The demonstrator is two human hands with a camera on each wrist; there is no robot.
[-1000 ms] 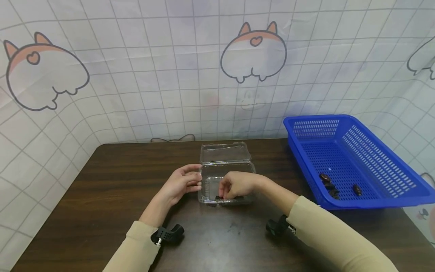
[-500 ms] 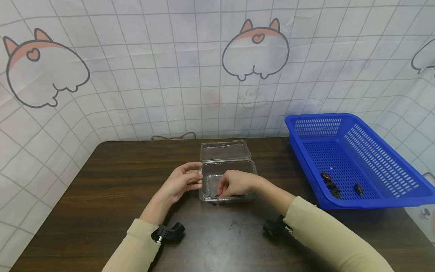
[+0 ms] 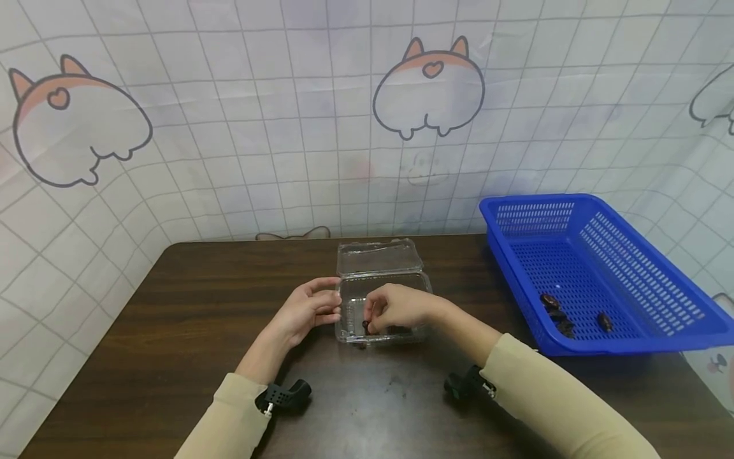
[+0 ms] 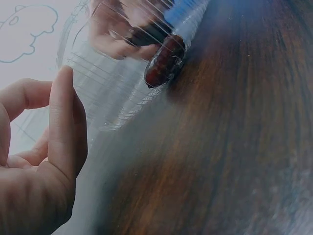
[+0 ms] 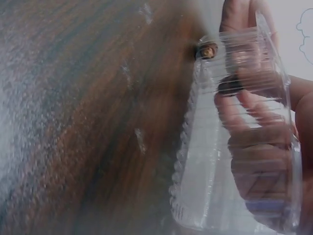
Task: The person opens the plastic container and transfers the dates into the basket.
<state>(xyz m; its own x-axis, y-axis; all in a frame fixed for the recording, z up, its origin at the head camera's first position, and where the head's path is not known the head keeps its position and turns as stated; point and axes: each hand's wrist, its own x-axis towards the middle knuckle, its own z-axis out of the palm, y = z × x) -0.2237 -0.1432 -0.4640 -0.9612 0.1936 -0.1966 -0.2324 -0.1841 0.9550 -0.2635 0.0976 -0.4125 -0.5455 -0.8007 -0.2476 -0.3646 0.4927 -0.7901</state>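
A clear plastic clamshell box (image 3: pixel 347 323) sits on the dark wooden table, its lid (image 3: pixel 378 257) folded back. My left hand (image 3: pixel 306 310) steadies it from the left, extended fingers and thumb against the side wall. My right hand (image 3: pixel 398 306) reaches into the box and pinches a dark dried date (image 3: pixel 366 327) between thumb and fingertips. Through the plastic, the left wrist view shows that same dark date (image 4: pixel 146 34) just above another, a reddish-brown date (image 4: pixel 165 61) low at the front left end. The right wrist view also shows this lower date (image 5: pixel 208 51) in the corner.
To the right stands a blue slotted plastic basket (image 3: pixel 596 280), with several dates (image 3: pixel 556 313) along its left side and a single date (image 3: pixel 604 321) apart from them. A white grid-patterned sheet with cartoon animals (image 3: pixel 428 95) hangs behind the table (image 3: pixel 229 280).
My right fingertips have shifted slightly left and up inside the box, and the pinched date now shows between them. The left hand stays at the side wall.
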